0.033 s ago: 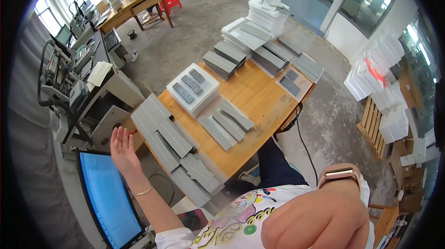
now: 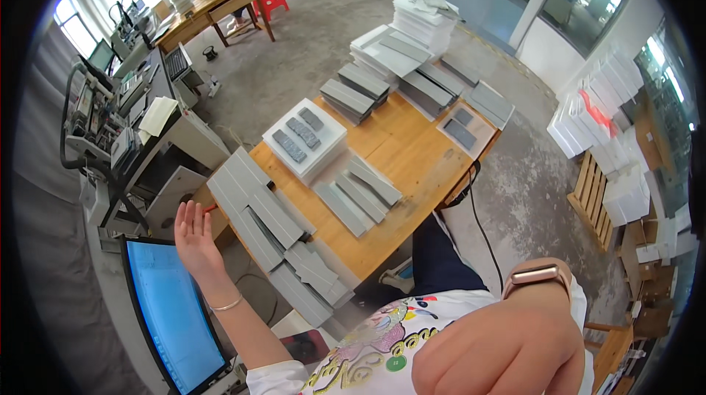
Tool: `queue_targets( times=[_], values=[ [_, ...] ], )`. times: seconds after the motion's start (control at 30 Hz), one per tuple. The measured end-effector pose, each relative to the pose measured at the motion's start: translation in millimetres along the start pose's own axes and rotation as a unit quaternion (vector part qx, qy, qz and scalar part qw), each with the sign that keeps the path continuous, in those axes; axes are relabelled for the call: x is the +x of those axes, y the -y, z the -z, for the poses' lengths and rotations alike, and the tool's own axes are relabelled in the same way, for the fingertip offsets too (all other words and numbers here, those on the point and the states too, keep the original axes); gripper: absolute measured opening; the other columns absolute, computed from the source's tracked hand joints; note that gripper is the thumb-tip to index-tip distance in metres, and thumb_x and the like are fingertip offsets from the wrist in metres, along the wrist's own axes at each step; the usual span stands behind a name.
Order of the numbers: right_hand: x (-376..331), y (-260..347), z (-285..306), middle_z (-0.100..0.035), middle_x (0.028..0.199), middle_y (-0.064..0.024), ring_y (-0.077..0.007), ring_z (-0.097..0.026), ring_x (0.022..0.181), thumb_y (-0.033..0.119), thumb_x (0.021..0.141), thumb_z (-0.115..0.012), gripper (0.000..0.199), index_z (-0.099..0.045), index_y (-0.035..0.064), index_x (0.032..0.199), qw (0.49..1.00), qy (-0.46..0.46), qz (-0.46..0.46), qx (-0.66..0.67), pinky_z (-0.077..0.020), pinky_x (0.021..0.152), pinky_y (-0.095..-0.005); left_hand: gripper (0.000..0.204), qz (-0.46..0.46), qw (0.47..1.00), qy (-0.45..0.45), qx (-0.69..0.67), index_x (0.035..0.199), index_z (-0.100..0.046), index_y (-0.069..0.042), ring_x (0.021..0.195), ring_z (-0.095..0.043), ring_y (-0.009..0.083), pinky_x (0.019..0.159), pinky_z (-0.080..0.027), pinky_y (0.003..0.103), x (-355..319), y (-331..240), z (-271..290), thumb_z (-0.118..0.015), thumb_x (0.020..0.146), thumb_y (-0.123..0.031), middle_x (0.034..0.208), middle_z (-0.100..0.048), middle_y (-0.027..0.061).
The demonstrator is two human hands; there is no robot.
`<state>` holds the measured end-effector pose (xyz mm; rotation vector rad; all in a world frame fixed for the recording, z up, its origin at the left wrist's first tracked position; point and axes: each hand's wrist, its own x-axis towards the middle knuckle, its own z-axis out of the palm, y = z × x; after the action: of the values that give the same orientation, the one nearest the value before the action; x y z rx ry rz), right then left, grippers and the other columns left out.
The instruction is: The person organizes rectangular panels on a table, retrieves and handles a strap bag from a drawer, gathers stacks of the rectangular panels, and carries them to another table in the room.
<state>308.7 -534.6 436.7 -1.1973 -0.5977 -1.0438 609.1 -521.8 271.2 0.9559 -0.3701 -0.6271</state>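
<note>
The wooden table [image 2: 423, 193] is taken as the reference point. Grey strips [image 2: 276, 211] lie along its left edge in an overlapping row. Their long axes run roughly parallel to that edge, one end toward the table's far left corner, the other toward the near corner by the person's body. The strips nearest the body are slightly fanned.

The left hand [image 2: 197, 239] is off the table's left side, apart from the strips and nearest to them. It is spread open, palm in view, fingers extended away from the body; it holds nothing. The right hand [image 2: 500, 351] is on the near side of the table, back uppermost, fingers bent under. Its fingertips are hidden; whether it grips anything cannot be told.

Toward the table's middle, three loose strips [image 2: 360, 200] lie on the same slant. Toward its far left side, a white stack [image 2: 323, 161] bears three dark pieces [image 2: 303, 132], also aligned that way. A monitor [image 2: 173, 310] is to the table's left.
</note>
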Motion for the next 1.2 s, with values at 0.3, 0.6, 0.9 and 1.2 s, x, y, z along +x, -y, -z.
queue_targets(
  times=[0.3, 0.6, 0.9, 1.2],
  values=[
    [-13.9, 109.6, 100.8, -0.049, 0.074, -0.0054, -0.0123, -0.046, 0.058, 0.014, 0.079, -0.047, 0.02, -0.058, 0.0, 0.089, 0.97, 0.087, -0.205, 0.099, -0.0371, 0.048, -0.024, 0.041, -0.006, 0.999, -0.011, 0.047, 0.117, -0.039, 0.004, 0.112, -0.041, 0.0284, 0.093, -0.033, 0.038, -79.1, 18.8, -46.5, -0.041, 0.082, -0.019, 0.118, -0.043, 0.0184],
    [-45.5, 179.9, 236.2, -0.051, 0.074, -0.0084, -0.0139, -0.046, 0.049, 0.01, 0.081, -0.044, 0.02, -0.055, -0.0024, 0.092, 0.983, 0.066, -0.021, 0.169, -0.0349, 0.037, -0.0266, 0.041, -0.052, 0.979, -0.195, -0.017, 0.118, -0.038, 0.004, 0.112, -0.039, 0.0304, 0.097, -0.029, 0.04, -163.6, 94.3, -131.1, -0.039, 0.082, -0.018, 0.118, -0.043, 0.0173],
    [-65.9, 239.9, 277.3, -0.052, 0.076, -0.0098, -0.0149, -0.048, 0.052, 0.011, 0.083, -0.041, 0.021, -0.056, -0.0008, 0.092, 0.989, 0.009, -0.032, 0.145, -0.0362, 0.039, -0.0256, 0.036, -0.034, 0.992, -0.051, 0.109, 0.112, -0.043, 0.003, 0.106, -0.044, 0.0295, 0.092, -0.034, 0.038, -167.8, 141.9, -258.7, -0.043, 0.082, -0.018, 0.114, -0.046, 0.0176],
    [-62.1, 219.9, 230.5, -0.051, 0.073, -0.0107, -0.0135, -0.046, 0.051, 0.006, 0.077, -0.042, 0.019, -0.052, -0.001, 0.092, 0.877, 0.185, -0.24, 0.373, -0.0339, 0.039, -0.022, 0.036, -0.075, 0.987, -0.1, 0.097, 0.111, -0.044, 0.001, 0.099, -0.049, 0.0279, 0.086, -0.039, 0.037, -237.3, 97.6, -171.5, -0.045, 0.081, -0.02, 0.108, -0.05, 0.0147]
  ],
)
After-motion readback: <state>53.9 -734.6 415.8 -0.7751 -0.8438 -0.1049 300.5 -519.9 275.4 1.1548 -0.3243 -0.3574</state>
